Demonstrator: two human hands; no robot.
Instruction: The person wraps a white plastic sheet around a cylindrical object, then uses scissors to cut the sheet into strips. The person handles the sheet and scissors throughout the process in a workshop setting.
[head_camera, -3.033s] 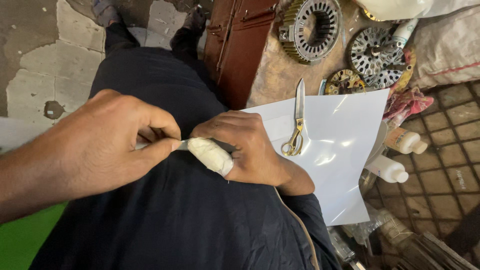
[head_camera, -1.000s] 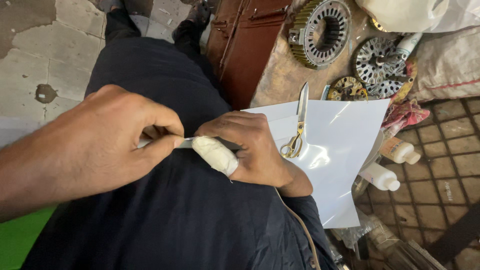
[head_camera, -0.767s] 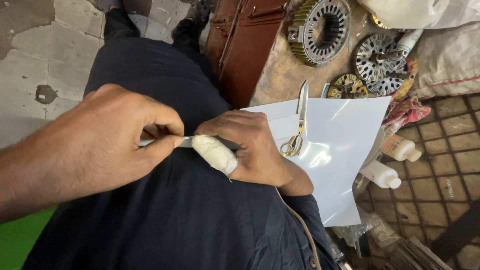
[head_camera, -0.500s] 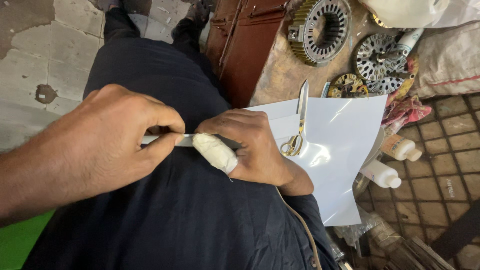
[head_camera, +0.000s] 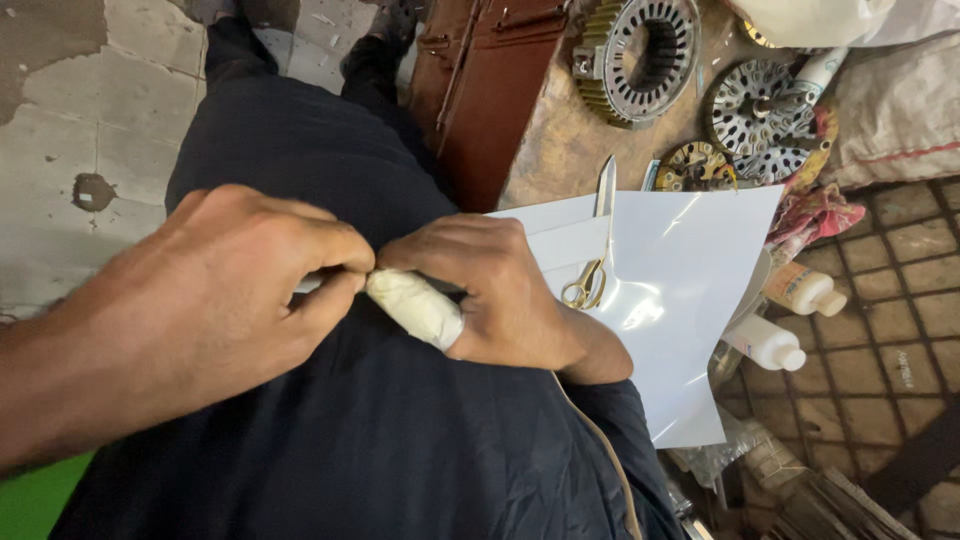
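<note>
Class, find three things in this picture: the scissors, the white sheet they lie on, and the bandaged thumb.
scissors (head_camera: 598, 240), head view, on the blades just above the gold handles.
white sheet (head_camera: 690, 310), head view, on its bare glossy middle.
bandaged thumb (head_camera: 415, 307), head view, on the white wrapping at mid-thumb.

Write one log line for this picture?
left hand: pinching thin white strip | right hand: bandaged thumb pinching too | gold-handled scissors: on glossy white sheet

Soft, even daylight; glare streaks the glossy white sheet (head_camera: 680, 300). Shadows are faint, focus is sharp centrally, and the corners stretch slightly.
</note>
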